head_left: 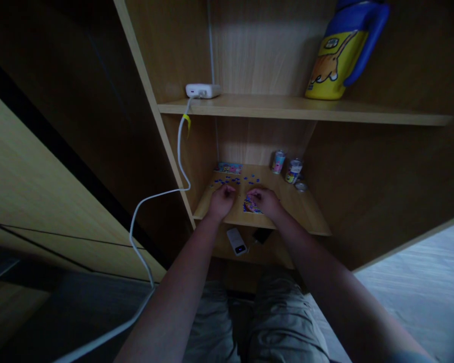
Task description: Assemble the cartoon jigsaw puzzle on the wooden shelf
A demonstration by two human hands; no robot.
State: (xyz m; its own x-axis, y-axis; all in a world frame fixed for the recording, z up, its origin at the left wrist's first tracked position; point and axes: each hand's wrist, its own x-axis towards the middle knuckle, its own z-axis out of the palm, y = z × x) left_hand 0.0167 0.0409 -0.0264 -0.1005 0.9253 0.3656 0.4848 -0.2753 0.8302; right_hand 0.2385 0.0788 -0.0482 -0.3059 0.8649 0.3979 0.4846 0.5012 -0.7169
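Observation:
Low on the wooden shelf board, my left hand hovers at the near edge of a scatter of small blue jigsaw pieces. Its fingers are curled together, and anything between them is too small to make out. To its right, my right hand lies over a partly assembled colourful jigsaw puzzle and covers its right part. Those fingers are bent and closed at the tips; what they hold or press is hidden. A colourful picture card rests against the back left corner, behind the loose pieces.
Two printed cans stand at the back right, a round metal lid beside them. Above, a shelf carries a white charger with a hanging cable and a blue-yellow bottle. Below lies a white power bank.

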